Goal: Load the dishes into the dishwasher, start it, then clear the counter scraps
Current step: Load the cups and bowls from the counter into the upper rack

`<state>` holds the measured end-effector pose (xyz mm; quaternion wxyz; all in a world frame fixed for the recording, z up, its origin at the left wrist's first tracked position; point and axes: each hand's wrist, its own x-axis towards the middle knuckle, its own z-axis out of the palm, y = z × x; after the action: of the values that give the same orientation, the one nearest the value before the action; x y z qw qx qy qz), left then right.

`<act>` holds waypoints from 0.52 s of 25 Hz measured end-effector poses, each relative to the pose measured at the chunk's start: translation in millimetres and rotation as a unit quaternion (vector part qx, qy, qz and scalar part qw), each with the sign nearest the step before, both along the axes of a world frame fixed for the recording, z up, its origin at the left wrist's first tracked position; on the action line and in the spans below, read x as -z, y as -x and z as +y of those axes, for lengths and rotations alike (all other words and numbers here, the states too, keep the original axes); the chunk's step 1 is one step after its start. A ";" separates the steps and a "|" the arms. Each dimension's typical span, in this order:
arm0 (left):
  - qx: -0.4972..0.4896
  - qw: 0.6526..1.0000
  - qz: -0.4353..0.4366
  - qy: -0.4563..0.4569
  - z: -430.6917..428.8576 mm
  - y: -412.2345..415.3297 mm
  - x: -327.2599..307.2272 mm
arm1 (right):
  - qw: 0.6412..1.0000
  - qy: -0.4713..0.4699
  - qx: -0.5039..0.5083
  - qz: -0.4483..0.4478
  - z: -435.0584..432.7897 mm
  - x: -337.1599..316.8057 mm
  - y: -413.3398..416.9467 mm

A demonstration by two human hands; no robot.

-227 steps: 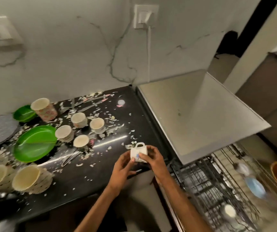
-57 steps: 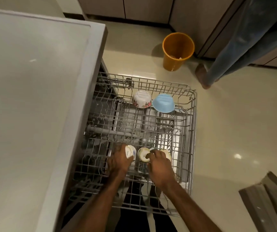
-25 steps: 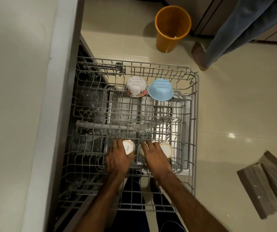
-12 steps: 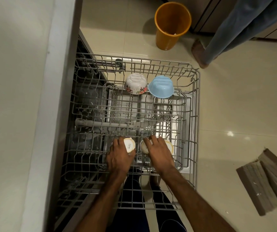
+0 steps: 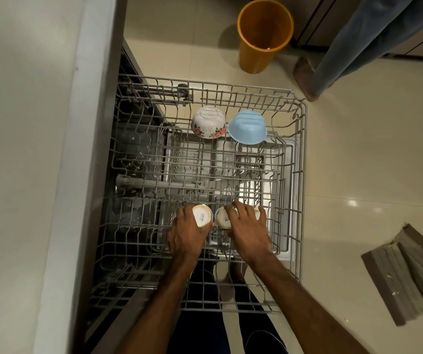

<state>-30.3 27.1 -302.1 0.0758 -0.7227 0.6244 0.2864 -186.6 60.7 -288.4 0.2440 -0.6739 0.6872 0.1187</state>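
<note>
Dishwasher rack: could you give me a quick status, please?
Left hand around one upturned cup. Right hand over a second cup. Two bowls at the rack's far end. Nothing in the way.

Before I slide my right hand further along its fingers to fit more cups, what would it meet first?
Probably nothing but bare wire: beyond the right hand the upper rack looks free until the blue bowl at the far end, though depth is unclear.

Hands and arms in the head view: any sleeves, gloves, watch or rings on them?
None that show. The left hand and right hand are bare, no gloves, with no ring visible on the fingers. Both forearms are bare to the frame's bottom edge, with no sleeve, watch or band in view. Dark trousers show between them.
</note>
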 end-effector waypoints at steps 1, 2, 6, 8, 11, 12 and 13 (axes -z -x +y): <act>0.000 1.000 0.001 0.003 1.4 -0.4 0.6 | 1.000 -0.003 0.005 -0.002 0.8 0.2 0.8; 0.003 1.000 -0.001 0.005 2.7 -1.0 0.8 | 1.000 -0.002 0.009 -0.003 1.3 0.3 1.4; 0.017 1.000 -0.012 0.015 4.6 -1.2 -0.1 | 1.000 0.010 0.012 -0.002 1.3 -2.2 -0.7; 0.016 1.000 -0.008 0.020 5.3 0.0 -2.3 | 1.000 0.017 0.018 -0.005 1.9 -3.6 -2.7; 0.024 1.000 0.001 0.010 6.9 -2.5 -8.5 | 1.000 0.018 0.016 -0.003 3.8 -6.4 -3.9; 0.021 1.000 0.005 0.012 6.5 -4.3 -12.6 | 1.000 0.020 0.013 0.001 4.3 -8.2 -3.6; 0.015 1.000 0.005 0.019 6.1 -6.6 -18.0 | 1.000 0.022 0.010 0.004 4.8 -11.3 -3.7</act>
<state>-23.7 33.2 -284.1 0.0634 -0.7129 0.6412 0.2768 -182.9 65.5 -277.1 0.2274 -0.6717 0.6973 0.1044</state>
